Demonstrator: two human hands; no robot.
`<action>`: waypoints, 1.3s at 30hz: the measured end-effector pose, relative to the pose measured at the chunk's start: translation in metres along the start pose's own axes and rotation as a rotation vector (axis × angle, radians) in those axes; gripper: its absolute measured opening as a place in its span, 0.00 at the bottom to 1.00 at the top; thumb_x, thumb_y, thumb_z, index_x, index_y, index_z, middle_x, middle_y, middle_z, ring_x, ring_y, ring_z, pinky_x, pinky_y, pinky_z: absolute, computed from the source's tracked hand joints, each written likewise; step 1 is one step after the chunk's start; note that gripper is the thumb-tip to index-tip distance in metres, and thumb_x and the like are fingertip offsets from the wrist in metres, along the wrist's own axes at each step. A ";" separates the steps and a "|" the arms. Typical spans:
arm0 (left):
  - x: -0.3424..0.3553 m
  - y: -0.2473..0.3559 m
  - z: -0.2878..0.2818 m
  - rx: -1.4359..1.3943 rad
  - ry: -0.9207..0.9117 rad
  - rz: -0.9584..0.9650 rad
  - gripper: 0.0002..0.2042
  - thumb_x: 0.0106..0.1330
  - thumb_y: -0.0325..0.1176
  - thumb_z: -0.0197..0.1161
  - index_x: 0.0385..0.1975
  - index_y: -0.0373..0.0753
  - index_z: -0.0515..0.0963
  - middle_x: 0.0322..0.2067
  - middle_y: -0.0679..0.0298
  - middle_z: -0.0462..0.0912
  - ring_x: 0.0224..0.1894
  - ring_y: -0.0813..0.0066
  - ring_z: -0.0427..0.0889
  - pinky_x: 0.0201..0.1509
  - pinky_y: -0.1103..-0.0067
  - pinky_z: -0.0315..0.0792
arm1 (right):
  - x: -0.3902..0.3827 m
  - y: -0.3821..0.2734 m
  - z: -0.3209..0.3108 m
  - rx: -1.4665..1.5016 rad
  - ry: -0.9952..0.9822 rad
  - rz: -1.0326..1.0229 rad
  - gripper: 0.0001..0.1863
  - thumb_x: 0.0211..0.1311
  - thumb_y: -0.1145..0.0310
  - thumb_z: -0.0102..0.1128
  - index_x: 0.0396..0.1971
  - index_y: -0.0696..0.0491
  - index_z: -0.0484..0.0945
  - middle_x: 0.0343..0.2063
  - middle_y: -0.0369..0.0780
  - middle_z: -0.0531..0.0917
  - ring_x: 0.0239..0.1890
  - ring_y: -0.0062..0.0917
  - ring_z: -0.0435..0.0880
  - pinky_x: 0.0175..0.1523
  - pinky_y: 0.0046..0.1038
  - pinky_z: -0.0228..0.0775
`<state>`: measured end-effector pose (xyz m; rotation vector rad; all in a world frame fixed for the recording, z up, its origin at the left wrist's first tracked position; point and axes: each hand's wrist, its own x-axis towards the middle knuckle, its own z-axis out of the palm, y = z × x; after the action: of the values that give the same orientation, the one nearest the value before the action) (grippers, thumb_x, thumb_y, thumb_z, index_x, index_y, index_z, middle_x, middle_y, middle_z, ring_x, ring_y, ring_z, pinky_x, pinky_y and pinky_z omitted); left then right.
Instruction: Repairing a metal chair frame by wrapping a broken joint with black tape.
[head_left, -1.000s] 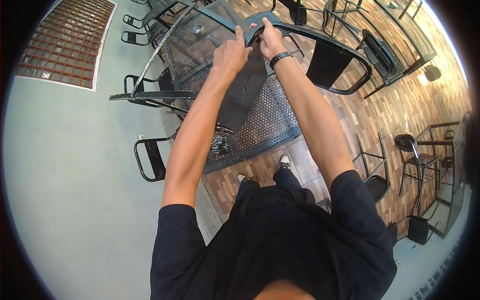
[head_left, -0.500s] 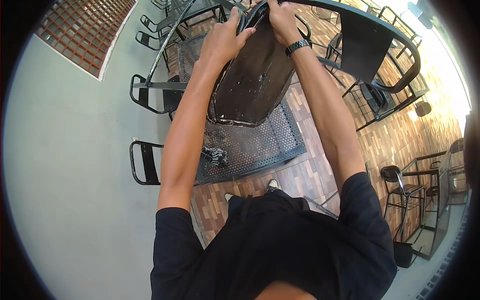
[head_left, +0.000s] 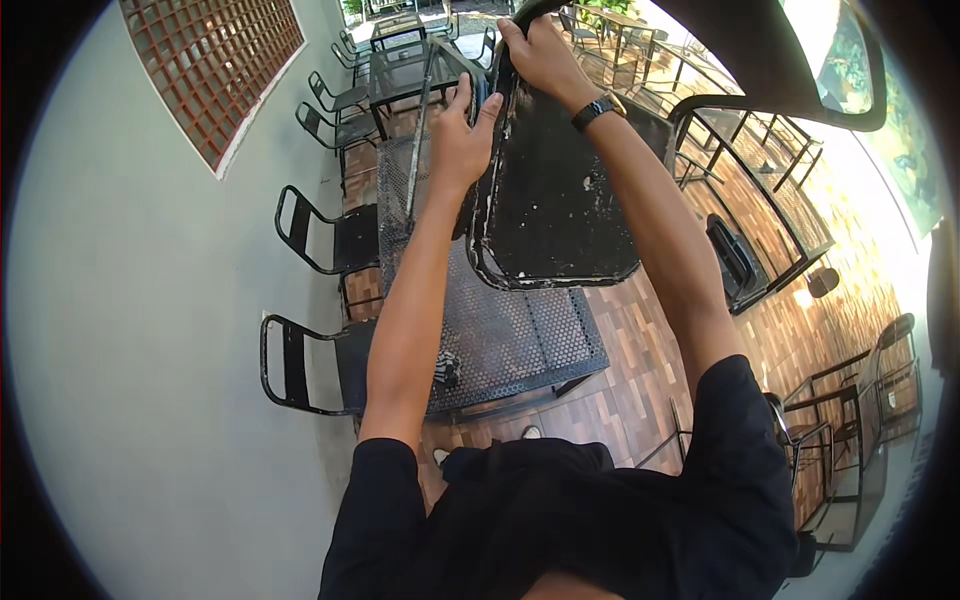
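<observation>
A black metal chair (head_left: 565, 205) with a scuffed, paint-chipped seat is raised in front of me, above the table. My right hand (head_left: 545, 60) is closed round its dark frame near the top of the view. Against the seat's left edge, my left hand (head_left: 463, 145) has its thumb and forefinger on either side of the chair; its other fingers are partly hidden. Below is a black perforated metal table (head_left: 510, 340). On it lies a black-and-white striped cloth (head_left: 446, 370), partly covered by my left forearm.
Two black chairs stand along the pale wall (head_left: 190, 330) at left: a nearer chair (head_left: 295, 365) and a farther chair (head_left: 300, 230). More tables and chairs fill the background. Metal stools (head_left: 800, 430) stand at right on the wood-patterned floor (head_left: 640, 340).
The chair has swung to the right in view, and its seat faces me more squarely. My left hand has slid lower along its edge. My view has lifted, showing more background.
</observation>
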<state>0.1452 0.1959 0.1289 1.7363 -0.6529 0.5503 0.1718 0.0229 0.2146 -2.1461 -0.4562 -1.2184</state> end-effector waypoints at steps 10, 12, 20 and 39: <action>-0.036 -0.038 -0.009 -0.274 0.087 -0.281 0.35 0.78 0.51 0.61 0.72 0.28 0.67 0.57 0.55 0.84 0.54 0.80 0.80 0.59 0.81 0.72 | -0.009 -0.009 0.059 -0.158 -0.336 -0.049 0.31 0.77 0.48 0.53 0.44 0.69 0.65 0.29 0.65 0.84 0.37 0.62 0.85 0.41 0.54 0.78; -0.035 -0.053 -0.014 -0.225 0.119 -0.262 0.33 0.79 0.53 0.59 0.72 0.30 0.69 0.55 0.55 0.86 0.55 0.80 0.81 0.60 0.80 0.72 | -0.010 -0.012 0.069 -0.156 -0.264 -0.070 0.30 0.77 0.50 0.55 0.47 0.69 0.66 0.29 0.63 0.84 0.35 0.62 0.84 0.38 0.54 0.76; -0.032 -0.039 -0.016 -0.217 0.129 -0.210 0.31 0.81 0.48 0.57 0.69 0.25 0.69 0.20 0.74 0.66 0.23 0.88 0.58 0.26 0.80 0.57 | -0.006 0.014 0.095 -0.133 -0.171 -0.029 0.32 0.77 0.50 0.54 0.46 0.72 0.66 0.32 0.67 0.84 0.38 0.63 0.85 0.42 0.52 0.79; -0.019 -0.072 -0.005 -0.187 0.129 -0.220 0.30 0.81 0.46 0.56 0.69 0.23 0.69 0.66 0.42 0.77 0.66 0.63 0.78 0.68 0.75 0.68 | -0.171 0.149 -0.118 -0.245 0.120 0.819 0.50 0.56 0.29 0.66 0.61 0.63 0.78 0.56 0.59 0.83 0.61 0.46 0.82 0.64 0.39 0.72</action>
<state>0.1804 0.2179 0.0666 1.5588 -0.4032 0.4295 0.0928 -0.1655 0.0617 -2.0868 0.6096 -0.9290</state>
